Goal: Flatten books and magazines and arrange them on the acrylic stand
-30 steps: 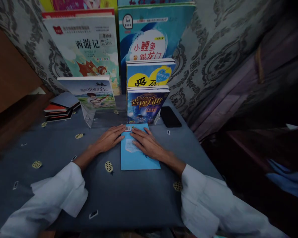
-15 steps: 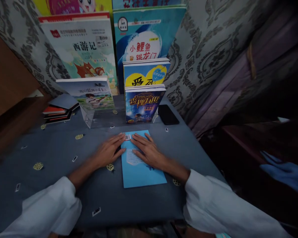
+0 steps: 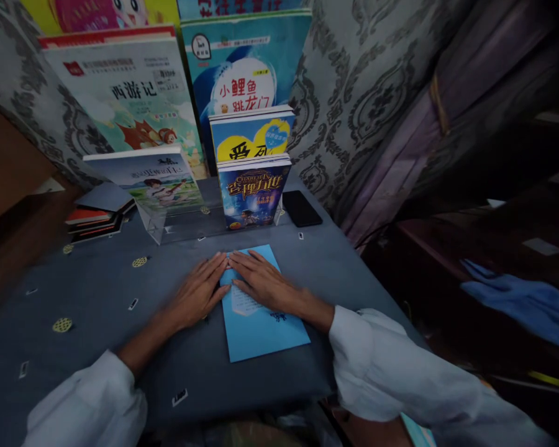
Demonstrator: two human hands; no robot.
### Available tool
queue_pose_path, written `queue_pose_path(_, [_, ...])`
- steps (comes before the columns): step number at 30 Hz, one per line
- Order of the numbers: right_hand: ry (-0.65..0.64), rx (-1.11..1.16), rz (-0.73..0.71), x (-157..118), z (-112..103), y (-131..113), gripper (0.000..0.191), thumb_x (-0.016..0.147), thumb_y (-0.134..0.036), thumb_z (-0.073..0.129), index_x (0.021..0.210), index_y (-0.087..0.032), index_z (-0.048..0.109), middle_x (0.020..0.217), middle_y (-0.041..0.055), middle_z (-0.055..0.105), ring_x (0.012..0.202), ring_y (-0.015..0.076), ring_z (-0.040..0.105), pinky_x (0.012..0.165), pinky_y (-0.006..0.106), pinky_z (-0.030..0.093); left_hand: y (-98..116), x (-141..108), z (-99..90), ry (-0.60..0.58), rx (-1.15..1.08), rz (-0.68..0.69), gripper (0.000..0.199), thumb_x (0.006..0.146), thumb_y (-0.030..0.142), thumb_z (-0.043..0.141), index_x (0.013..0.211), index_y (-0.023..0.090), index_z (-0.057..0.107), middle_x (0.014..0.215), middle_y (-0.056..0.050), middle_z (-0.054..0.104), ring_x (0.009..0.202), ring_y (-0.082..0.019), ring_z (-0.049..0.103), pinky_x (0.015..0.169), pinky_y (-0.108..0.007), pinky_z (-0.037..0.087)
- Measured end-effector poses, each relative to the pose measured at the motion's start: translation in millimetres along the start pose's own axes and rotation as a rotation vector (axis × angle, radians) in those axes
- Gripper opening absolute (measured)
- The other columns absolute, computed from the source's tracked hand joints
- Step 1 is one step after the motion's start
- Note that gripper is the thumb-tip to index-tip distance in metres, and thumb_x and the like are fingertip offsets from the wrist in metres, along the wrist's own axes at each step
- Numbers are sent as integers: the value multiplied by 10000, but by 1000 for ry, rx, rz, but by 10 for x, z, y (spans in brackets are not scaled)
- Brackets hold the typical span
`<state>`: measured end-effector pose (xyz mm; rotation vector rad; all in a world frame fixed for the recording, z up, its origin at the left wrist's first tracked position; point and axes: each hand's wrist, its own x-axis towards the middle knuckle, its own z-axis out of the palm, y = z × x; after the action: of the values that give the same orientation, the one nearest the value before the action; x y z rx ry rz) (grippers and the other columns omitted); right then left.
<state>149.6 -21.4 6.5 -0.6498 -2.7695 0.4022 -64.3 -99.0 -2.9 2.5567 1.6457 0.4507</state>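
A thin light-blue book (image 3: 265,329) lies flat on the dark blue-grey tablecloth, with small print and a pale panel on its cover. My left hand (image 3: 200,290) rests flat at its left edge near the top, fingers stretched out. Over the upper part of the cover lies my right hand (image 3: 263,282), palm down with fingers extended. The fingertips of both hands meet near the book's top left, where they hide most of a small label. Neither hand grips anything.
Several books stand in a clear holder (image 3: 156,226) behind my hands, a dark blue one (image 3: 254,195) in front. A black phone (image 3: 302,208) lies to their right. Stacked notebooks (image 3: 93,217) sit at the back left. Blue cloth (image 3: 522,304) lies beyond the table at right.
The view has shifted, moving the standing books left in the picture. My right hand has slid left across the cover to meet my left fingertips, now covering most of the label.
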Motion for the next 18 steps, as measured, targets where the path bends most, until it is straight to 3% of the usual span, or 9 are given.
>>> queue_pose_path(6, [2, -18, 15, -5, 29, -1, 531, 1043, -345, 401, 1483, -48, 426, 1562, 198, 424, 1502, 277, 312, 1241, 499, 276, 91, 25, 33, -61, 84, -31, 698, 1041, 591, 236, 1556, 124, 292, 1617, -165, 326, 1523, -263, 266, 1223, -468, 266])
queue_pose_path(18, [73, -24, 50, -28, 99, 36, 558, 1023, -359, 436, 1510, -91, 396, 1581, 194, 395, 1513, 282, 283, 1233, 520, 280, 180, 206, -42, -34, 199, -67, 632, 1038, 571, 286, 1472, 140, 441, 1421, -191, 537, 1315, -334, 479, 1031, -499, 404])
